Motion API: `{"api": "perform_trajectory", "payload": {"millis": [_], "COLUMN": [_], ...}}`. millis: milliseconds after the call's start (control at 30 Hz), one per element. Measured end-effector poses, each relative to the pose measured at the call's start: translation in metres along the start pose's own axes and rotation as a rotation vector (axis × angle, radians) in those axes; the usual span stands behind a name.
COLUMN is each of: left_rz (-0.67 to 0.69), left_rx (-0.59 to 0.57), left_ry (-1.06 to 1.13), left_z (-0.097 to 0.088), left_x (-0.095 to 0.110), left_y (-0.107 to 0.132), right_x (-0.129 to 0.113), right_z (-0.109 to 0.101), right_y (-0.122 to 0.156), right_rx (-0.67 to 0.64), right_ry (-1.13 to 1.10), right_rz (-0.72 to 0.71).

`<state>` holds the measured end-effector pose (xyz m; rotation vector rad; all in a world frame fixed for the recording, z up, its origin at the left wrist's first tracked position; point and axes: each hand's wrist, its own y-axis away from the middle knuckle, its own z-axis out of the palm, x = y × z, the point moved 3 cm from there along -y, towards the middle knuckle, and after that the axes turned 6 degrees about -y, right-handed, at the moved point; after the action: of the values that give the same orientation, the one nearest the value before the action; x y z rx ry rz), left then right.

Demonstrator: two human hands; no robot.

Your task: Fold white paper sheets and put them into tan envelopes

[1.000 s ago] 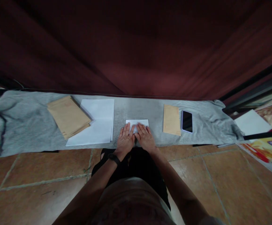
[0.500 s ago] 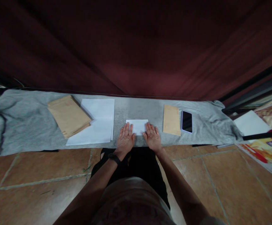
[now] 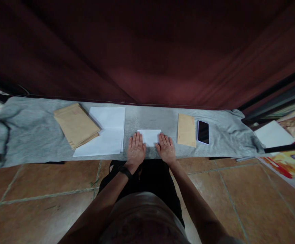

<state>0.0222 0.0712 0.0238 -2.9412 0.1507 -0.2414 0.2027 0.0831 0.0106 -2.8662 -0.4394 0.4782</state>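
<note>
A small folded white paper (image 3: pixel 149 136) lies on the grey cloth (image 3: pixel 35 139) straight in front of me. My left hand (image 3: pixel 135 151) rests flat and open at the paper's left edge, a black band on its wrist. At the paper's right edge lies my right hand (image 3: pixel 166 149), flat too, fingers stretched out. Neither hand holds anything.
Left of the hands lie white sheets (image 3: pixel 106 131) and a stack of brown envelopes (image 3: pixel 75 125). To the right lie a single brown envelope (image 3: pixel 186 135) and a dark phone (image 3: pixel 203 132). A dark red curtain (image 3: pixel 147 51) hangs behind. Tiled floor (image 3: pixel 40 189) is near me.
Both hands lay together on top of the folded paper a second ago. They have slid apart to its left and right edges, uncovering it. The paper has not moved.
</note>
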Motion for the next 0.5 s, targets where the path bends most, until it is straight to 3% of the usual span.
{"api": "perform_trajectory", "payload": {"millis": [133,233,333,500], "left_rz": [0.125,0.138,0.114,0.031], "left_rx": [-0.062,-0.086,-0.086,-0.043], "left_ry": [0.037,0.049,0.041,0.028], "left_z": [0.002,0.006,0.009,0.009], "left_x": [0.023,0.032,0.029,0.007], "left_y": [-0.014,-0.023,-0.027,-0.021], "right_x": [0.0,0.0,0.0,0.0], "right_z": [0.0,-0.001,-0.001,-0.001], "right_y": [0.0,0.0,0.0,0.0], "right_rx": [-0.004,0.001,0.005,0.004], "right_ry": [0.003,-0.001,-0.007,-0.007], "right_rz": [0.007,0.007,0.009,0.013]}}
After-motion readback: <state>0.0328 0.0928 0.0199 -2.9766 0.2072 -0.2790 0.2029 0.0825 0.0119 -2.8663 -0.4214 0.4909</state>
